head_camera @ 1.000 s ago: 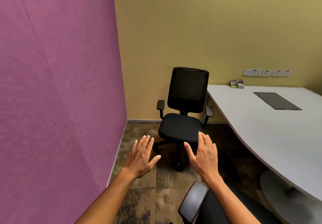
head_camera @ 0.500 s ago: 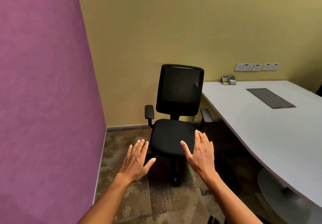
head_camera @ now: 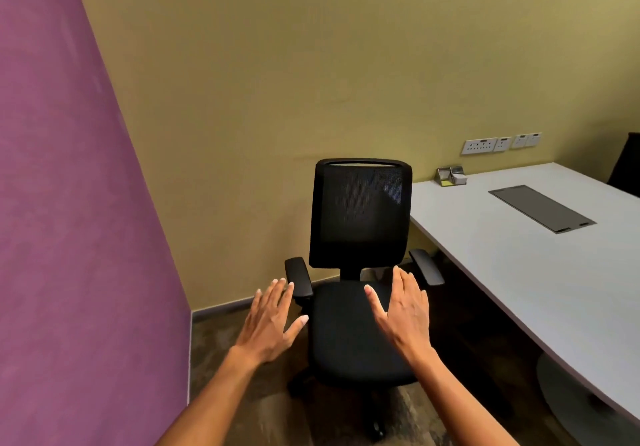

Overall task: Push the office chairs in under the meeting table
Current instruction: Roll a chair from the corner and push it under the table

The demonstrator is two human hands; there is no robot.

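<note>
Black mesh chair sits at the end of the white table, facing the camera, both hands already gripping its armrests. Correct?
Not quite. In the head view both hands are open and grip nothing: the left hand and right hand reach toward the chair. The rest holds: it faces the camera at the table end.

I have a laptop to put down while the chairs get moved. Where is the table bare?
The white table is bare along its near curved edge, between the black office chair and the grey cable hatch. The back end is busier: a small card holder by the wall and the hatch beside it.
</note>
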